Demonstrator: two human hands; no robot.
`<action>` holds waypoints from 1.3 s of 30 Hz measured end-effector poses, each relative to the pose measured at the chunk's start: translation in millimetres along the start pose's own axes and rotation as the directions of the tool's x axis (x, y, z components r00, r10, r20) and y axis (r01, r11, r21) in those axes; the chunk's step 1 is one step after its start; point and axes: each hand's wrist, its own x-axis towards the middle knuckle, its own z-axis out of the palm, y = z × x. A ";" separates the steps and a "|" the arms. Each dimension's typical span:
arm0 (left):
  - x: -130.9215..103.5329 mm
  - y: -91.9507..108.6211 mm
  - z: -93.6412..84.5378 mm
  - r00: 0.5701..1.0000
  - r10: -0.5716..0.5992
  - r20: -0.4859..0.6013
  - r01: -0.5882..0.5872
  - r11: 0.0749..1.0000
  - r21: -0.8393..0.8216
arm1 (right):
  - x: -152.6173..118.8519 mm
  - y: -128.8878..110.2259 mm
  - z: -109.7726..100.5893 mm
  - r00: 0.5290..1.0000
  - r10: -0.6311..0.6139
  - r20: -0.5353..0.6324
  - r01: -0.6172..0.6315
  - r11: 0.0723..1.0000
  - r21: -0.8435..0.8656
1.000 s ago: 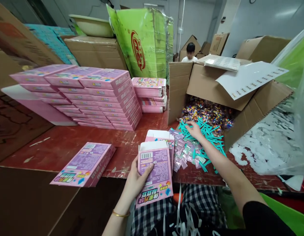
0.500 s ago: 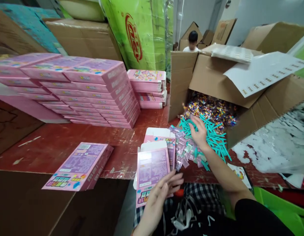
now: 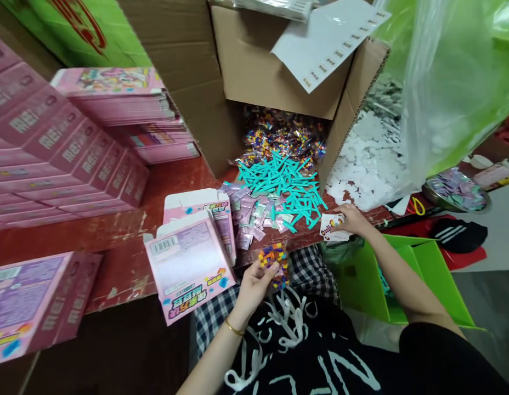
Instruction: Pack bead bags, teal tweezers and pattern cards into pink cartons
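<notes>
My left hand (image 3: 254, 282) is closed on a small clear bag of colourful little blocks (image 3: 282, 271), with the thumb across its front, above my lap. At the table's front edge, the fingers of my right hand (image 3: 353, 220) close on a white printed card (image 3: 331, 232) with a pixel-like pattern; whether it is one card or a stack I cannot tell. Left of the bag, an open pink and purple box (image 3: 186, 266) overhangs the table edge, in front of another open box (image 3: 226, 222). Small flat packets (image 3: 248, 216) and a heap of teal sticks (image 3: 287, 184) lie beyond my hands.
A tipped cardboard carton (image 3: 275, 66) holds many bags of colourful blocks (image 3: 279, 134). Pink boxes (image 3: 73, 148) are stacked left. White pieces (image 3: 357, 159) lie right of the carton. A green bin (image 3: 427, 269) stands below the table, and a bowl of packets (image 3: 458, 189) is further right.
My left hand has left the pink box and now holds the bag of blocks. My right hand has moved from the teal sticks to the printed card. The view has swung right and down.
</notes>
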 end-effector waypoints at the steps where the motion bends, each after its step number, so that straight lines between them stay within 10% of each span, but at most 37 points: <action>1: -1.1 0.2 -0.4 1.000 0.002 -0.001 -0.002 1.000 0.017 | 9.4 16.5 4.3 0.994 0.053 0.098 -0.050 0.998 -0.037; 8: -4.1 -5.4 -1.6 0.988 -0.140 -0.057 0.136 0.988 -0.074 | 38.1 49.1 24.8 0.947 0.173 0.271 -0.231 0.952 0.199; 16: -0.8 -9.4 4.1 0.983 -0.178 -0.033 0.175 0.981 -0.080 | 34.1 60.9 23.2 0.957 0.206 0.205 -0.271 0.887 0.374; 31: 2.4 -8.2 -0.9 0.970 -0.232 -0.070 0.223 0.968 -0.119 | 24.5 75.7 -14.1 0.904 0.350 0.248 -0.416 0.579 0.701; 39: 7.6 -7.3 -9.7 0.966 -0.243 -0.084 0.233 0.966 -0.112 | 54.4 131.9 -51.1 0.778 0.619 -0.106 -0.476 0.691 0.544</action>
